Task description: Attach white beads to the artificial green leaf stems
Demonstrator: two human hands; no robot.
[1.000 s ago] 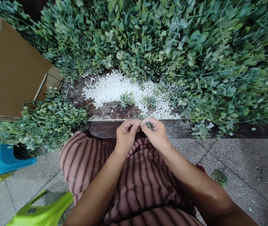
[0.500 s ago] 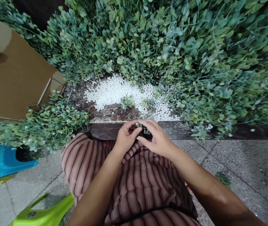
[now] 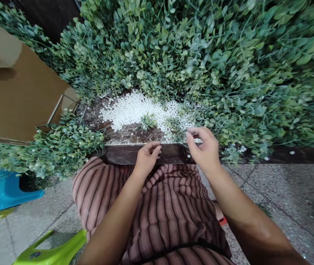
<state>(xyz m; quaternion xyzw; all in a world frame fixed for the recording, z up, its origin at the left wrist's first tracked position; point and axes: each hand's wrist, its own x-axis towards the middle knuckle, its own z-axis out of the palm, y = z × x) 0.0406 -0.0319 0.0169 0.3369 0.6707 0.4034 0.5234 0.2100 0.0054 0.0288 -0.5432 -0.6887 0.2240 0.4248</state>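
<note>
My left hand is closed in a pinch above the dark wooden edge, over my lap. Whatever its fingertips hold is too small or hidden to make out. Farther right, my right hand curls with thumb and forefinger tips close together, by the white beads. I cannot tell what, if anything, lies between those tips. Small loose green sprigs rest on the beads and the dark board. A single white bead shows against the edge between my hands.
Dense leafy artificial greenery fills the back and right. A cardboard box stands at the left, above another clump of greenery. A blue stool and a green stool are on the tiled floor.
My hands were together around a small green sprig and are now apart. The right moved right and forward toward the beads; the left stayed nearly in place. The sprig is no longer clearly visible.
</note>
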